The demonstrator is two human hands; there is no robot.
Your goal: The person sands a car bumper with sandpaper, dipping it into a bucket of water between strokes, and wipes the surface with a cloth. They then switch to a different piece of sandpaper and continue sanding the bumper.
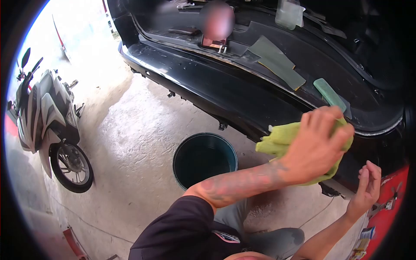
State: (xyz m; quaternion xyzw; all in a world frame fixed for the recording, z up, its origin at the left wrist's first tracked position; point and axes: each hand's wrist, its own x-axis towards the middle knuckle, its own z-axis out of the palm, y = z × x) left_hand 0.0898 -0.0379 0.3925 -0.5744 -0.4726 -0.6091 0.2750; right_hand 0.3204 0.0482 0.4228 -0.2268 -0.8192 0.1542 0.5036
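A crumpled yellow-green cloth [277, 141] is bunched in my left hand [318, 145], whose fingers curl over it from above. Hand and cloth overlap the black bumper [208, 82] at its right part, beside the open boot of a car. Just beyond my knuckles lies a green block [328, 93] on the dark boot trim. My right hand [368, 188] is raised off to the right, close to the bumper's end. Its fingers are loosely bent and apart, and nothing shows in them.
Grey-green sheets [279, 65] and a clear container [289, 15] lie in the boot. A dark round bucket [177, 162] stands on the concrete floor below the bumper. To the left a motorcycle [47, 112] is parked. A red surface [392, 203] borders the right.
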